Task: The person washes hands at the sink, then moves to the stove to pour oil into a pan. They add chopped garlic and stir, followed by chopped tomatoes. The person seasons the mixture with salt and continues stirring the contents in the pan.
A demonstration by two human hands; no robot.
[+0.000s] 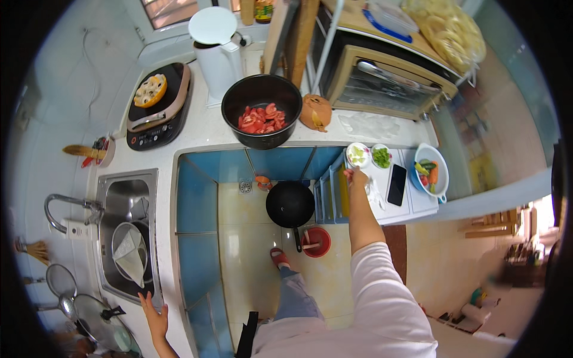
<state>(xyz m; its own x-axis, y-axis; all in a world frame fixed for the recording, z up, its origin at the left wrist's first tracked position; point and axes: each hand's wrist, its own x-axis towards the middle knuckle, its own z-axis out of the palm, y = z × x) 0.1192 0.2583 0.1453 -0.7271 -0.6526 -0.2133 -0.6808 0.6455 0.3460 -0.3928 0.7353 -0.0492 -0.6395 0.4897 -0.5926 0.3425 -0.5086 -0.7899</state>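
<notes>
My right hand (pixel 357 176) is at the near edge of a small white dish (pixel 358 155) of chopped pale green pieces, on a white cabinet top; whether its fingers grip the rim is unclear. Beside it stand a dish of chopped greens (pixel 381 156), a black phone (pixel 397 185) and a blue-and-white basin (pixel 415 176) of vegetables. My left hand (pixel 155 314), fingers spread and holding nothing, is over the counter by the sink's near corner. A black pot (pixel 262 139) with cut tomatoes (pixel 262 118) rests on the counter.
The steel sink (pixel 154 232) holds a bowl with a cloth. An induction cooker (pixel 156 139), a white kettle (pixel 217 67) and a toaster oven (pixel 389 83) stand on the counter. A black wok (pixel 290 204) and a red bucket (pixel 327 242) are low down, near my foot.
</notes>
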